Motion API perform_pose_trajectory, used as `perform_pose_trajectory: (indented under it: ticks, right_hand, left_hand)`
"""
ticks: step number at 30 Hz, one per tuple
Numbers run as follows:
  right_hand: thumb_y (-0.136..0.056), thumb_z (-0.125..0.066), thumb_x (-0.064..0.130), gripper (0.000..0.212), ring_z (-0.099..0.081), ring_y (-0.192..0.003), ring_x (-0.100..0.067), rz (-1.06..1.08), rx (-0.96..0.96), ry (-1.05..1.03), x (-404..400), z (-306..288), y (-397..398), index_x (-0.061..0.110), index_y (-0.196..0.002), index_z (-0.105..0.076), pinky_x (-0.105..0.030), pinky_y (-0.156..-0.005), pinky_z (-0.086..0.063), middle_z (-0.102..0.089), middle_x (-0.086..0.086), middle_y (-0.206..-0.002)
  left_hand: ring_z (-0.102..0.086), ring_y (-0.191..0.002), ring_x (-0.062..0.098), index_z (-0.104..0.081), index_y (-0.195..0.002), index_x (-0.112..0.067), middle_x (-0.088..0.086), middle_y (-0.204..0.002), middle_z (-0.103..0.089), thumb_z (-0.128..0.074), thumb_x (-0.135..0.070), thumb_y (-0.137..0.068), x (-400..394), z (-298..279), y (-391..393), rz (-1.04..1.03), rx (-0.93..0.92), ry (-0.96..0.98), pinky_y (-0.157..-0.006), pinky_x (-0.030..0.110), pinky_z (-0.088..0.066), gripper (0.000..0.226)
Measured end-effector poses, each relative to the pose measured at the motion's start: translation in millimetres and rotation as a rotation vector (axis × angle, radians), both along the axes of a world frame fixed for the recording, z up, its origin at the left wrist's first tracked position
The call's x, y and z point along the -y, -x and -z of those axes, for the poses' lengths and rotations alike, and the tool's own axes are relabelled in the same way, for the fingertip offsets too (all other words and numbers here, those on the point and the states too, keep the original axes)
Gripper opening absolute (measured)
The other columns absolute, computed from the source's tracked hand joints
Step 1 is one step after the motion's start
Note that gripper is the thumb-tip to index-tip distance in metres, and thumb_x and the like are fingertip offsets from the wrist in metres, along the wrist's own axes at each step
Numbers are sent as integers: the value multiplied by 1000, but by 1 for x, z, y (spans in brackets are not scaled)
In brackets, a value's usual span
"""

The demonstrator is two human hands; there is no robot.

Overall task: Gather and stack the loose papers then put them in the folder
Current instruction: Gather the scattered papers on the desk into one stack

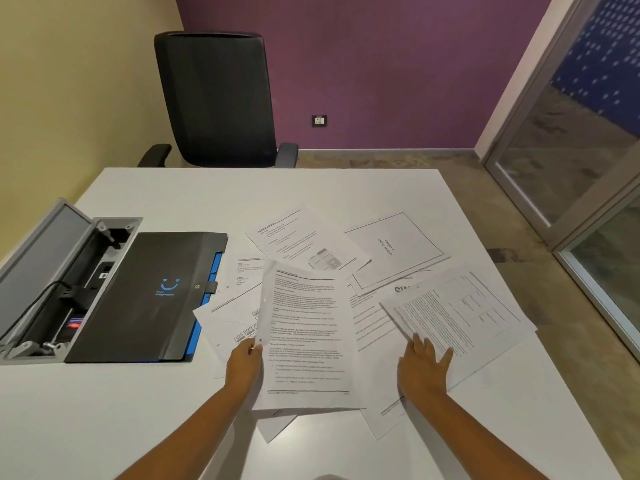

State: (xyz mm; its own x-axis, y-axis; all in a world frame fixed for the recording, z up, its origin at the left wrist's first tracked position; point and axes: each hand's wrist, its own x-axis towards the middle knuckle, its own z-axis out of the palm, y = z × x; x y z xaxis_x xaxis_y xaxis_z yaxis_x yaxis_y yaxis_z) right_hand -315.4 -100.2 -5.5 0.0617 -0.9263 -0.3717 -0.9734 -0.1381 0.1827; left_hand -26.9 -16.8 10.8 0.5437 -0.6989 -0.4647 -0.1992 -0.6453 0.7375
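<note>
Several printed white papers (pixel 394 251) lie scattered and overlapping across the middle and right of the white table (pixel 104 410). My left hand (pixel 244 365) pinches the left edge of a text sheet (pixel 308 334) and holds it tilted above the others. My right hand (pixel 424 365) lies flat, fingers spread, on a sheet with dense text and tables (pixel 460 313) at the right. A closed black folder (pixel 152 296) with a blue smiley logo and blue inner tabs rests to the left of the papers.
An open grey cable box (pixel 52 282) with a plugged-in black cord is set into the table's left side, touching the folder. A black office chair (pixel 216 98) stands behind the far edge. A glass door (pixel 568 161) is at the right.
</note>
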Motion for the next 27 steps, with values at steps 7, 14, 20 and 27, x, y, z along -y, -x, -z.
perform_pose_trajectory:
  ticks: [7, 14, 20, 27]
  right_hand:
    - [-60, -81, 4, 73, -54, -123, -30, -239, 198, 482, 2, -37, -21, -1, -128, -53, -71, -99, -30, -48, -12, -142]
    - [-59, -78, 15, 60, -57, -121, -23, -918, 421, 524, -32, -16, -42, 15, -117, -64, -61, -104, -14, -54, 0, -138]
    - [-89, -57, 30, 27, -54, -123, -14, -1175, 442, 277, -56, 17, -33, 30, -115, -63, -66, -106, -31, -55, 16, -134]
    - [-66, -72, 22, 10, -62, -106, -5, -1057, 632, 104, -48, -1, -23, 28, -73, -75, -45, -98, -48, -68, 22, -107]
  left_hand:
    - [-50, -77, 22, -47, -73, -11, 2, -73, -52, -41, -15, -96, 1, 5, -2, 32, -69, -119, -65, 27, -39, 24]
    - [-58, -77, 27, -55, -90, -8, 13, -84, -61, -37, -35, -97, 4, 1, 5, -210, -333, -92, -67, 29, -46, 33]
    - [-61, -91, 33, -53, -117, -5, 18, -104, -64, -42, -43, -93, 4, -2, 5, -241, -458, -136, -74, 35, -50, 46]
    - [-61, -99, 32, -52, -124, -6, 14, -120, -62, -56, -2, -86, -5, 1, 4, 47, -318, -108, -77, 36, -53, 38]
